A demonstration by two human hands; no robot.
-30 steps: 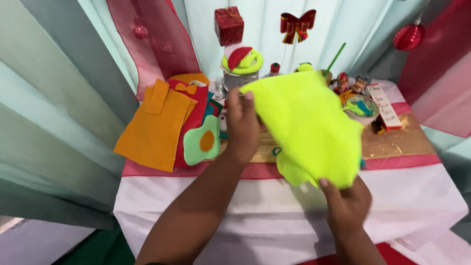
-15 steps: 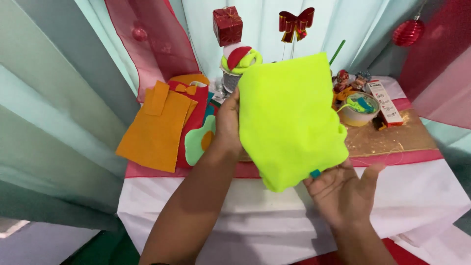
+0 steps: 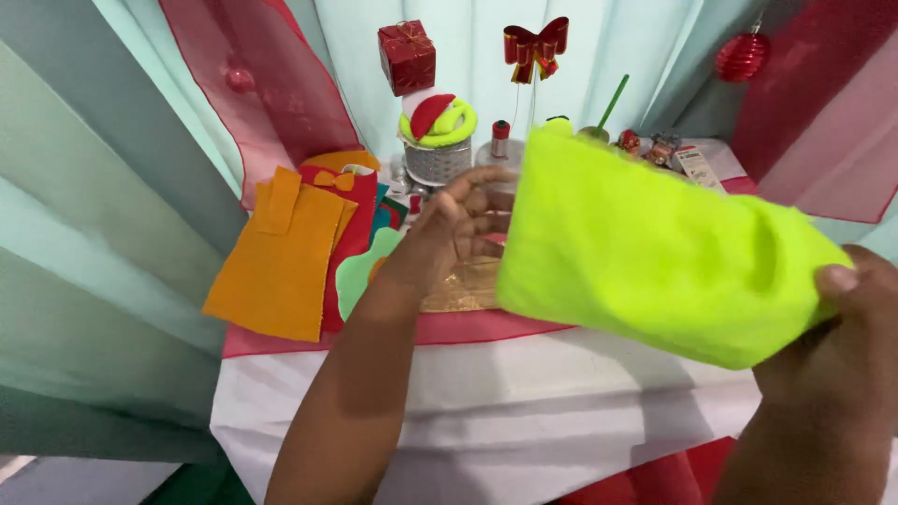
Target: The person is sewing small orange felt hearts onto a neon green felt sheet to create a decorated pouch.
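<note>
Both hands, right hand [image 3: 856, 327] pinching neon-yellow felt sheet [image 3: 645, 248], left hand [image 3: 458, 224] loosely spread behind it, red gift box [image 3: 407, 56] hanging above

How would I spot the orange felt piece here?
Find the table draped in white cloth. At its left end, beside the left hand, lies the orange felt sheet. It is the flat orange piece; the felt held up is neon yellow-green.

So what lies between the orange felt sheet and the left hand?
In the head view, red felt and a pale green felt cut-out lie on the table between the orange felt sheet and the left hand.
</note>
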